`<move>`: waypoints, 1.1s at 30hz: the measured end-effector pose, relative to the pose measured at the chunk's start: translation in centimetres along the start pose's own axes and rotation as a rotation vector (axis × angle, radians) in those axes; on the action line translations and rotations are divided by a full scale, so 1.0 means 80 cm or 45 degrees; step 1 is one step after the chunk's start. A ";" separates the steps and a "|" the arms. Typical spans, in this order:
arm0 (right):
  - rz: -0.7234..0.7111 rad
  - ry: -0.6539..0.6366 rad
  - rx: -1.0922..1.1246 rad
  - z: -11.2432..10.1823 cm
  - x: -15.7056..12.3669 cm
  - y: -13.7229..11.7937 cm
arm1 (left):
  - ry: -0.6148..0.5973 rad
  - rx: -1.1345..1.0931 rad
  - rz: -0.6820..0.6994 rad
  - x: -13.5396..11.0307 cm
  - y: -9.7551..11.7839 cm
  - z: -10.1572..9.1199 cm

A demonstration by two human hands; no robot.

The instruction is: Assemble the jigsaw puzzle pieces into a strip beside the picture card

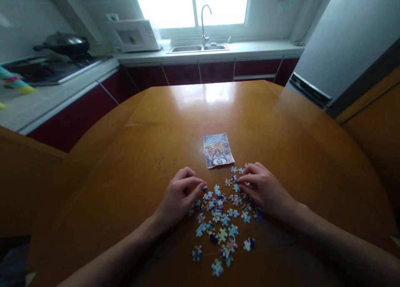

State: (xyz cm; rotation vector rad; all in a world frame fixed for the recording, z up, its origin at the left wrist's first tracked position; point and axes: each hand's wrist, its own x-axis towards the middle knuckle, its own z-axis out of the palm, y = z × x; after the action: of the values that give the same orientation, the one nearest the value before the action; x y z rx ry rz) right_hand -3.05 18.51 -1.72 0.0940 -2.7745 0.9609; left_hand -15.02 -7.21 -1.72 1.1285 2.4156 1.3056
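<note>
Several small jigsaw pieces (pixel 225 218) lie scattered and partly overlapping on the wooden table (pixel 150 141), between my two hands. At the upper left of the pile, my left hand (pixel 181 193) pinches a jigsaw piece (pixel 204 188) between thumb and index finger. My right hand (pixel 262 187) is at the upper right of the pile, its thumb and fingertips closed on a dark blue and white jigsaw piece (pixel 235 179). Other pieces lie partly hidden under that hand. Just beyond the pile is a creased picture sheet (pixel 218 150) with a colourful cartoon print and a penguin-like face.
Past the table's far edge runs a counter with a sink (pixel 200 48), a faucet (pixel 203 24) and a white microwave (pixel 136 35). On the left a wok (pixel 67 43) sits on a stove (pixel 46 72). A refrigerator (pixel 340 41) stands at the right.
</note>
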 end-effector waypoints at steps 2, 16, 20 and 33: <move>-0.009 -0.013 -0.012 0.001 -0.001 -0.001 | 0.000 0.000 -0.005 -0.001 0.000 0.000; -0.036 -0.040 -0.038 -0.002 -0.001 -0.009 | -0.007 0.004 0.002 0.000 0.003 -0.001; -0.016 -0.036 -0.051 -0.003 -0.001 -0.010 | -0.011 0.005 0.002 -0.001 0.000 0.000; 0.021 -0.039 -0.026 -0.010 0.000 -0.011 | -0.019 -0.005 -0.019 -0.001 0.003 0.000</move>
State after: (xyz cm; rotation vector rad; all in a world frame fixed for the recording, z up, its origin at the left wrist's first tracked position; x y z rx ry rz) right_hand -2.80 18.31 -0.62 0.0833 -2.8171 0.9424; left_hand -14.84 -7.21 -1.51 1.1128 2.4053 1.2918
